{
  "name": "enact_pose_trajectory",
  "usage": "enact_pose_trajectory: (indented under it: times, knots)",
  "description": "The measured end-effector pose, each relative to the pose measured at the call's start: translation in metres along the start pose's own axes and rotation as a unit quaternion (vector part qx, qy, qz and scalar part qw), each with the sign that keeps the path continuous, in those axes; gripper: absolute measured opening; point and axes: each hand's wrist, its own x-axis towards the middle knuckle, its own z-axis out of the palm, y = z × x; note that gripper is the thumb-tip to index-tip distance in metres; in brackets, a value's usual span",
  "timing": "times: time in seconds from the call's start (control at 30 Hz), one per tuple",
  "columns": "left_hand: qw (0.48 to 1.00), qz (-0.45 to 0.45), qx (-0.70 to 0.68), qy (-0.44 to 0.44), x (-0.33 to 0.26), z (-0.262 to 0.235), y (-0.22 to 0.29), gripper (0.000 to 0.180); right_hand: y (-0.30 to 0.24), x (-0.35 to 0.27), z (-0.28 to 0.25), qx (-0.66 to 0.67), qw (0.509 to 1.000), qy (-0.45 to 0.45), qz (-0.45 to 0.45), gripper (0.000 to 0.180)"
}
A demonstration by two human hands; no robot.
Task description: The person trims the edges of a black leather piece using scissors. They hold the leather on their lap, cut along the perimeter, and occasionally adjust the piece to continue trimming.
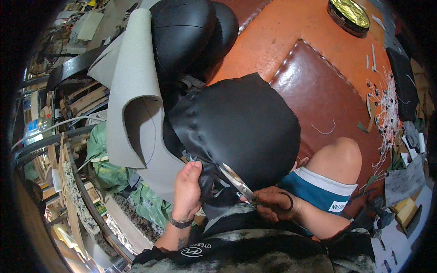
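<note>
A large piece of black leather-like material [246, 123] lies across my lap, with a puckered seam along its left side. My left hand [187, 184] is closed on the edge of this material, thumb on top. In my right hand [277, 203] is a pair of scissors [235, 178] with metal blades and dark handles. The blades point up and left, against the material's lower edge close to my left hand. How far they are apart is hard to make out. Folds of black material hide what lies under my left fingers.
Left of the material curls a grey foam-backed sheet [132, 91]. Black padded cushions [184, 36] stand behind it. A brown leather-like panel [314, 77] covers part of the orange surface [264, 50]. At right lies a tangle of white strings [387, 104]; a round tin [349, 18] sits at the far right.
</note>
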Motion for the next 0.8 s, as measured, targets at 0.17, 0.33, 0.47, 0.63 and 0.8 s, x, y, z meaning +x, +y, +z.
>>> enact_pose_trajectory:
  times: [0.17, 0.33, 0.47, 0.63, 0.8]
  knots:
    - [0.997, 0.071, 0.014, 0.011, -0.01, 0.006, -0.012, 0.022, -0.004, 0.004, 0.002, -0.029, 0.999, 0.025, 0.027, 0.057]
    - [0.988, 0.131, 0.071, 0.038, -0.015, 0.009, -0.022, 0.022, -0.004, 0.015, 0.005, -0.051, 0.997, 0.051, -0.002, 0.046]
    - [0.985, 0.139, 0.093, 0.042, -0.017, 0.01, -0.025, 0.023, -0.005, 0.024, 0.008, -0.085, 0.994, 0.069, -0.018, 0.044]
    - [0.986, 0.138, 0.087, 0.041, -0.019, 0.011, -0.025, 0.024, -0.004, 0.032, 0.016, -0.086, 0.991, 0.093, -0.035, 0.035]
    - [0.983, 0.144, 0.103, 0.052, -0.019, 0.009, -0.026, 0.027, -0.006, 0.036, 0.026, -0.083, 0.99, 0.111, -0.038, 0.029]
